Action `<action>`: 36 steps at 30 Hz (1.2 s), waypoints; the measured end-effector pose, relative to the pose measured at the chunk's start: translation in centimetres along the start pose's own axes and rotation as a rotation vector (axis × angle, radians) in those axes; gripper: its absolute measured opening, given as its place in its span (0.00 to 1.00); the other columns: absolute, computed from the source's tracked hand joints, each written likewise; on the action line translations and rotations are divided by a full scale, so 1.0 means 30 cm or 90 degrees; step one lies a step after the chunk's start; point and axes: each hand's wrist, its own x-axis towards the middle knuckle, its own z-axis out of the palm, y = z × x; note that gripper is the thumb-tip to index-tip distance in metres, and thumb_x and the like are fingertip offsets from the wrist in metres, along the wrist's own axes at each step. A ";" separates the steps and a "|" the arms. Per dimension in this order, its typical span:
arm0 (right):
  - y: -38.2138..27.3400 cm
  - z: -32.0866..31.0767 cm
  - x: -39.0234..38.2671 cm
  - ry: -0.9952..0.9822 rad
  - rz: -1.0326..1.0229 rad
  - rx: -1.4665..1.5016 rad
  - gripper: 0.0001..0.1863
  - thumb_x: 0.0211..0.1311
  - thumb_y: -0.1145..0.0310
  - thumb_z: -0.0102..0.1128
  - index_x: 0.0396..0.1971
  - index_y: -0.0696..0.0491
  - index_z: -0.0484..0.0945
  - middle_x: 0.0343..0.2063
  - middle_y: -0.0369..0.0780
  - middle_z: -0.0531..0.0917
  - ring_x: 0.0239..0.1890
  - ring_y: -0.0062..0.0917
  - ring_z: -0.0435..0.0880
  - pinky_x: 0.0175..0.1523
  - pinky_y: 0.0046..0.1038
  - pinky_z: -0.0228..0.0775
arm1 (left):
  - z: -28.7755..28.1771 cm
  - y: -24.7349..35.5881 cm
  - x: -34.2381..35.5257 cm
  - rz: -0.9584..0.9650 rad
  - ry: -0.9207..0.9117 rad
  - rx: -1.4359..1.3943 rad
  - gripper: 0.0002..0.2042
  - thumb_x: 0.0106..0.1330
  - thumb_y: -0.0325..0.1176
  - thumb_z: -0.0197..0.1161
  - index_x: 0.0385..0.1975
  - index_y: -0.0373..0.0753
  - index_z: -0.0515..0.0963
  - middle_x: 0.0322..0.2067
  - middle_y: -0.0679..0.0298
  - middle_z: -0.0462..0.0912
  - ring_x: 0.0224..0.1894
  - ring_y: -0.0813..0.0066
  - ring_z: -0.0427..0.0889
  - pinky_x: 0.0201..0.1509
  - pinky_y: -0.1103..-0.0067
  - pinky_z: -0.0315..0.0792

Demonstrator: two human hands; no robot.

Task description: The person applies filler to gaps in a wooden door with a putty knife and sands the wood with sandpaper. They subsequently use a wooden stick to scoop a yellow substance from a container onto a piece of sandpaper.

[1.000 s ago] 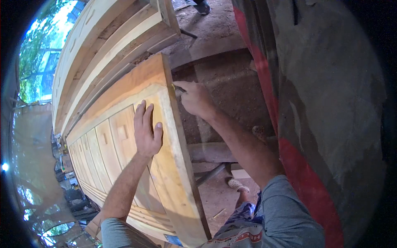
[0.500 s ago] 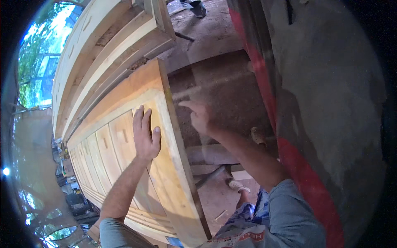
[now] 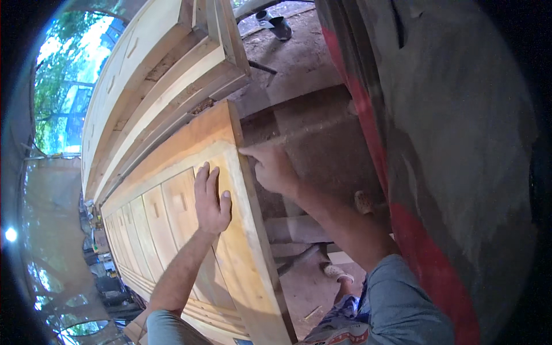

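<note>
My left hand [image 3: 214,202] lies on the face of a pale wooden panelled door [image 3: 229,259], fingers straight and slightly apart. Along the door's right edge, near the upper corner, is my right hand [image 3: 270,167]: its index finger reaches to the edge and the other fingers are curled. Whatever those curled fingers may hold is hidden from view. The door has vertical boards with small raised blocks and a wide plain border.
Stacked wooden frames [image 3: 144,80] rise behind the door. A dark cover with a red band [image 3: 454,115] hangs at right. Below are dusty ground [image 3: 305,310] and my sandalled foot [image 3: 336,271]. A black cylindrical object [image 3: 279,27] sits at the far top; clutter lines the left.
My right hand dropped down along the door edge, then returned to touch it, lower relative to the corner than one second ago. My left hand stays on the panel while the view shifts slightly.
</note>
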 end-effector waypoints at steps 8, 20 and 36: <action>0.082 -0.099 0.099 0.030 0.065 0.097 0.23 0.48 0.83 0.52 0.45 0.56 0.85 0.41 0.52 0.86 0.46 0.46 0.86 0.53 0.39 0.78 | -0.012 -0.003 -0.002 -0.002 -0.022 0.002 0.28 0.72 0.40 0.50 0.67 0.30 0.64 0.71 0.40 0.58 0.74 0.41 0.56 0.77 0.56 0.50; 0.147 -0.028 0.314 -0.024 0.106 0.024 0.22 0.53 0.79 0.54 0.49 0.53 0.85 0.42 0.53 0.86 0.46 0.44 0.87 0.53 0.37 0.78 | -0.016 0.007 0.004 -0.014 -0.032 0.004 0.28 0.72 0.41 0.49 0.68 0.30 0.64 0.71 0.41 0.58 0.74 0.41 0.56 0.77 0.56 0.50; 0.154 -0.012 0.221 0.015 -0.027 -0.028 0.21 0.51 0.82 0.53 0.45 0.54 0.86 0.40 0.50 0.86 0.44 0.47 0.84 0.52 0.42 0.77 | -0.013 -0.006 -0.005 -0.010 -0.023 0.005 0.27 0.71 0.38 0.51 0.67 0.29 0.64 0.71 0.40 0.58 0.74 0.40 0.56 0.77 0.56 0.51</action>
